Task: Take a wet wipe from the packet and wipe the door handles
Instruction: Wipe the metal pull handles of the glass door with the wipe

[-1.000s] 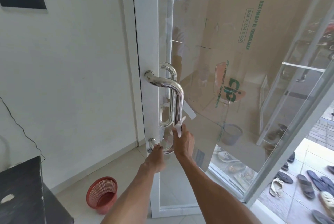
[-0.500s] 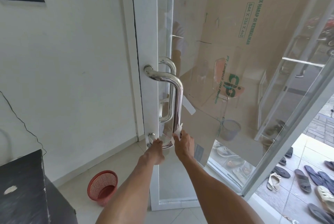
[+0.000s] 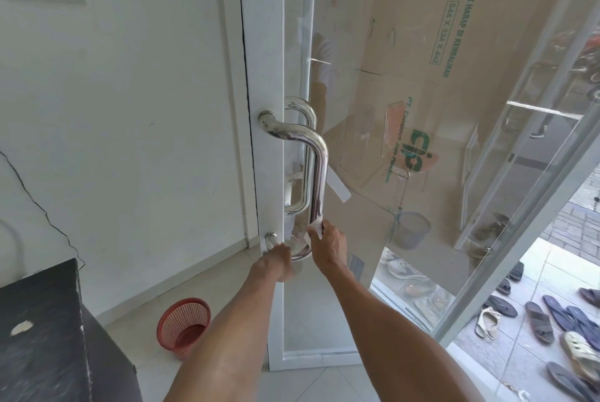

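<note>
Lowered slightly since before, the wet wipe (image 3: 317,229) is being pinched by the right hand (image 3: 326,247) against the near door handle (image 3: 316,174), its bottom bend being gripped by the left hand (image 3: 275,263); the far handle (image 3: 303,155) probably is being left for later.

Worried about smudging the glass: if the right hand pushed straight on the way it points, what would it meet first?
The right hand holds the wipe against the handle, so the handle comes first; the glass appears to lie beyond.

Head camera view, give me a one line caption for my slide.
Right hand presses a wet wipe to the lower end of a steel door handle while the left hand grips its bottom curve.
</note>
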A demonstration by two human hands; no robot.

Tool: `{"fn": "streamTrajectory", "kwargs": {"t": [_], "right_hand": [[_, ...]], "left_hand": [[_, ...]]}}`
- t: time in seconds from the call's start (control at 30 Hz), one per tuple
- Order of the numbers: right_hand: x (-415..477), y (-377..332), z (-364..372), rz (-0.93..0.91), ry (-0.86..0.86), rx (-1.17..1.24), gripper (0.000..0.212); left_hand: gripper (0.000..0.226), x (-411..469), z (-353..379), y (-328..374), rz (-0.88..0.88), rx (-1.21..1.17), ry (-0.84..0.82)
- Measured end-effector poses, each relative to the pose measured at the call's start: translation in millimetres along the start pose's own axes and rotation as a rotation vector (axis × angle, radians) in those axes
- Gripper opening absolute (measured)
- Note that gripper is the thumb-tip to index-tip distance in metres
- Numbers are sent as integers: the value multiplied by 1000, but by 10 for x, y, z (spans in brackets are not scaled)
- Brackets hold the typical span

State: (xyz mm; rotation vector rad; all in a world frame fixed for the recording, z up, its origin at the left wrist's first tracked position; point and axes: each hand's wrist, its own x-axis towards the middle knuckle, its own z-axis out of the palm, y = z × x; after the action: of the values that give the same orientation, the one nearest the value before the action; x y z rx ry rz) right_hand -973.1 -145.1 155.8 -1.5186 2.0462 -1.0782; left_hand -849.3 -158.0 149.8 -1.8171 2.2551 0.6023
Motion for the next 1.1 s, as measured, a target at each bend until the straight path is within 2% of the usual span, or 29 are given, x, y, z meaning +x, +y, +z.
{"fn": "streamTrajectory", "kwargs": {"t": [0.13, 0.37, 0.5, 0.67, 0.8, 0.97, 1.1], "right_hand": [[8, -22, -53, 8, -8, 41, 34], [118, -375, -247, -148, 195, 182, 32], [81, -261, -164, -97, 142, 133, 31], [-6, -104, -74, -12, 50, 53, 30], [87, -278, -131, -49, 99, 89, 31], [186, -554, -287, -147, 241, 171, 33], [174, -528, -261, -142, 212, 146, 34]], "left_hand": [[52, 59, -46, -52, -3, 18, -2], [63, 98, -236, -76, 37, 15, 127], [70, 72, -331, -82, 64, 2, 212], [77, 84, -342, -164, 68, -11, 226], [77, 55, -393, -194, 72, 20, 249], [70, 21, -495, -217, 61, 38, 273], [70, -20, -594, -238, 57, 39, 287]]}}
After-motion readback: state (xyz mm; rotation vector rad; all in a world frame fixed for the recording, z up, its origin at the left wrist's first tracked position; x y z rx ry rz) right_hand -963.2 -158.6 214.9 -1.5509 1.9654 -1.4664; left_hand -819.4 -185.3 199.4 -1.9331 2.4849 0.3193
